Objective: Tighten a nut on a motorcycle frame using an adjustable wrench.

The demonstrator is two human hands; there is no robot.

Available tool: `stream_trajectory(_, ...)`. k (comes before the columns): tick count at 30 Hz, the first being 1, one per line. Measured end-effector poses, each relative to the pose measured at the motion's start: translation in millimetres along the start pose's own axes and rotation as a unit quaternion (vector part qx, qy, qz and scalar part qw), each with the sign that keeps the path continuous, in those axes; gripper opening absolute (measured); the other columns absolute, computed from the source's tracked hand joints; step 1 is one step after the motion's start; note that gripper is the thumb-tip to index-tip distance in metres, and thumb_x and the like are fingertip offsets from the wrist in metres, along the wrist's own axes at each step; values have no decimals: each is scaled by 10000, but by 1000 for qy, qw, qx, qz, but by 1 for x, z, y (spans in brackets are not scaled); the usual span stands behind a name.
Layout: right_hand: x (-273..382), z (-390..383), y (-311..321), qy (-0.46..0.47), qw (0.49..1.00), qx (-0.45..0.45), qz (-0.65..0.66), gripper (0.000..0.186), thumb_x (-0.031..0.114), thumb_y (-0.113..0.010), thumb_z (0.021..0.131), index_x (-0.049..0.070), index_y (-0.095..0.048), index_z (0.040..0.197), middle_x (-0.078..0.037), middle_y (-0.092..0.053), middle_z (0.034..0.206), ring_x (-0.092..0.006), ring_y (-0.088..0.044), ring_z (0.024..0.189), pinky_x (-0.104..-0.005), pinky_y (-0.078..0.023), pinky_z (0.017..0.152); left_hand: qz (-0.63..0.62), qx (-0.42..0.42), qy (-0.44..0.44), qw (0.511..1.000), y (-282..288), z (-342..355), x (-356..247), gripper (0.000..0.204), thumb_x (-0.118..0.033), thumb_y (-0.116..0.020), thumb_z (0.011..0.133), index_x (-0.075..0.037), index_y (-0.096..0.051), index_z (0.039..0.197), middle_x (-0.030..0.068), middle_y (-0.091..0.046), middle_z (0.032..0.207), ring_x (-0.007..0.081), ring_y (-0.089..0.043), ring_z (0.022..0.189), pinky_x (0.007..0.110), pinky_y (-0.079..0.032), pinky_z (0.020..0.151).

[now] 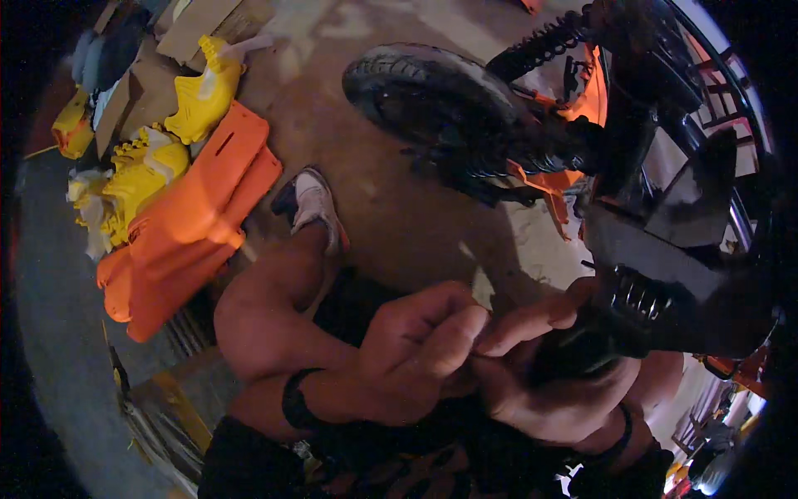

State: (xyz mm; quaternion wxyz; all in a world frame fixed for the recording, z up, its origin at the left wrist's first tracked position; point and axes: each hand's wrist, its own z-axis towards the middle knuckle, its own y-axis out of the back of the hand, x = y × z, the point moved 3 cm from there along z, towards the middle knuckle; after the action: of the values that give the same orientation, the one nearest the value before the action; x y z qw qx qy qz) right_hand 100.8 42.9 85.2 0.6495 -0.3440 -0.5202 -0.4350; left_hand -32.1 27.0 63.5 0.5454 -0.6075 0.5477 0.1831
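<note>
My left hand (426, 333) is closed, its thumb and curled fingers pressed together in front of my body. Close against it is my right hand (553, 391), with thumb and forefinger pinched towards the left fingertips. Whatever they pinch is too small or hidden to make out. A dark shape shows inside the curl of the right hand, but its kind is unclear. Just beyond the right hand stands a partly stripped two-wheeler with a black tyre (424, 75), a coil-spring shock absorber (544, 40) and orange body parts (592, 87).
Orange plastic panels (187, 220) lie stacked on the floor to the left. Beside them are yellow moulded parts (204, 96), some partly wrapped, and cardboard (195, 29). My bent leg with a light shoe (316, 200) lies between the panels and the wheel. Black panels (665, 266) jut out at right.
</note>
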Motion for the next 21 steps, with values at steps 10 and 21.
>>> stream_trajectory(10,-5,-3,4,-25,1000,-10,-8,585,-95,-674,598,7,-290,1027,-110,-559,753,-131,-562,691,-222,-455,619,59,-50,-12,997,-2,1,2,184,-206,-414,904,-41,-460,839,-23,-475,678,21,-409,572,190,-345,493)
stream_trajectory(21,-6,-3,5,-45,999,-18,-3,562,-98,-660,597,9,-307,1020,-100,-550,750,-126,-554,699,-221,-452,617,144,-42,-52,987,4,6,8,172,-171,-425,891,-20,-481,831,12,-502,668,55,-456,587,217,-379,504)
